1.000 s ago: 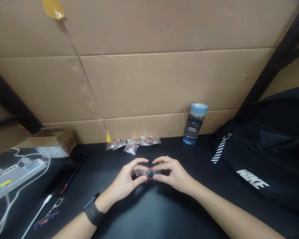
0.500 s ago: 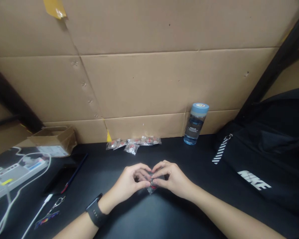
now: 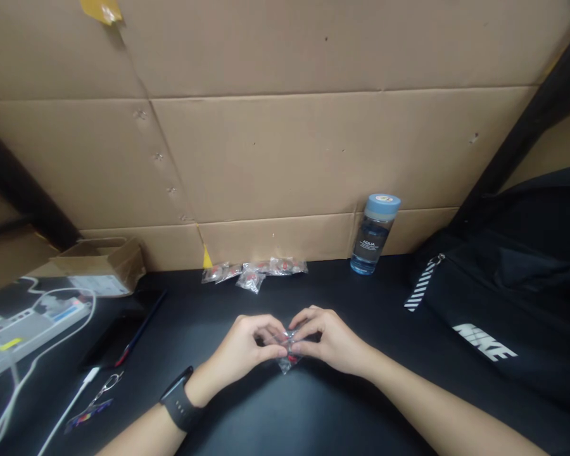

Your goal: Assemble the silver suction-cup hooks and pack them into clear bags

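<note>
Between my hands, above the black table, is a small clear plastic packet (image 3: 289, 360) with something red and grey inside. My left hand (image 3: 259, 341) pinches its left side between thumb and fingers; a dark watch sits on that wrist. On the other side my right hand (image 3: 327, 339) grips the packet too, thumb near the middle and fingers along the top. The fingers cover part of the packet, so its contents are hard to make out. Several similar clear packets (image 3: 251, 280) with red bits lie in a row by the cardboard wall.
A water bottle (image 3: 370, 244) with a blue lid stands at the back right. A black backpack (image 3: 513, 285) fills the right side. On the left are a small cardboard box (image 3: 118, 266), a white power strip (image 3: 38, 329), a phone (image 3: 111, 342), a cable and a keychain (image 3: 92, 408).
The fingertips have shifted slightly, and a little more of the packet shows between the hands. The view has tilted a bit; both hands keep their grip.
</note>
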Available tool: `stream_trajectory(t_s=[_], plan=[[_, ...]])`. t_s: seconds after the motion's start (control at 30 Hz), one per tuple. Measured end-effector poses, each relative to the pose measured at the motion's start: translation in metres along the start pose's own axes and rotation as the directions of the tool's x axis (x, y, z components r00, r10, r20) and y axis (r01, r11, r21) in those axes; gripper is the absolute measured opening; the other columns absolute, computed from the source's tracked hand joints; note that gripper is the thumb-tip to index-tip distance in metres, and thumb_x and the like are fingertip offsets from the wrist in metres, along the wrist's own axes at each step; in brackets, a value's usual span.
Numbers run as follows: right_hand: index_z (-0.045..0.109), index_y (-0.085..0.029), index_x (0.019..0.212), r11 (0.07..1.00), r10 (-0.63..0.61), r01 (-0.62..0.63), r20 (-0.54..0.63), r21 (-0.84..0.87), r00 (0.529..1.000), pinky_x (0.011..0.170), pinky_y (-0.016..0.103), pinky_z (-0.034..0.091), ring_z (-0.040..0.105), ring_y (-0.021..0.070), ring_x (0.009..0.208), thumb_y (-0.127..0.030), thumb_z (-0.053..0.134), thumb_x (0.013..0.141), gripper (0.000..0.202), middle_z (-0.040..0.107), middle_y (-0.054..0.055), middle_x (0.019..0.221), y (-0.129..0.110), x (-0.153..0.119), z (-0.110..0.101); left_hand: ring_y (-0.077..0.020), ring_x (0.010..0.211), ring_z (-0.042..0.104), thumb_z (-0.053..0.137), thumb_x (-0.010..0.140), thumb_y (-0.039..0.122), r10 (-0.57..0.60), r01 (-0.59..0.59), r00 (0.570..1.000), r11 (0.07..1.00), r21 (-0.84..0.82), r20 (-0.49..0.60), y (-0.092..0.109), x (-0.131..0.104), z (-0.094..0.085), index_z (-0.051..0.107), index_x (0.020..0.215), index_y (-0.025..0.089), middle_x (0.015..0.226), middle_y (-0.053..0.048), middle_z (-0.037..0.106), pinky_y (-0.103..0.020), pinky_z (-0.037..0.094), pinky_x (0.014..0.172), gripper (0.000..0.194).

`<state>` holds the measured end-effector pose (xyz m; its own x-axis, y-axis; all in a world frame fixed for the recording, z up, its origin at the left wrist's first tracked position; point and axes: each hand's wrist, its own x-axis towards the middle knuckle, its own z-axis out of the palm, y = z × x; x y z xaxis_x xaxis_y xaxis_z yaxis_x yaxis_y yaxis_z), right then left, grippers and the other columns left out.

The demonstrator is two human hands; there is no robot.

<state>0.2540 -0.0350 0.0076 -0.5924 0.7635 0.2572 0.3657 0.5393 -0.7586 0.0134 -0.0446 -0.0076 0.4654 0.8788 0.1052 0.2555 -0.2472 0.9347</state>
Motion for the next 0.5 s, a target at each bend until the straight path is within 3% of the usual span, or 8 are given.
stream_trajectory(t_s=[0.5], plan=[[0.085,-0.031,0.085,1.0,-0.028,0.028,-0.084,-0.002,0.996,0.09,0.038,0.05,0.067,0.0213,0.096,-0.025,0.08,0.087,0.008,0.076,0.004,0.105,-0.009,-0.001,-0.004,-0.0194,0.082,0.073,0.08,0.086,0.033,0.044,-0.046,0.999,0.994,0.1,0.018,0.016,-0.002,-0.003,0.078,0.099,0.018,0.091,-0.005,0.08,-0.029,0.057,0.079,0.019]])
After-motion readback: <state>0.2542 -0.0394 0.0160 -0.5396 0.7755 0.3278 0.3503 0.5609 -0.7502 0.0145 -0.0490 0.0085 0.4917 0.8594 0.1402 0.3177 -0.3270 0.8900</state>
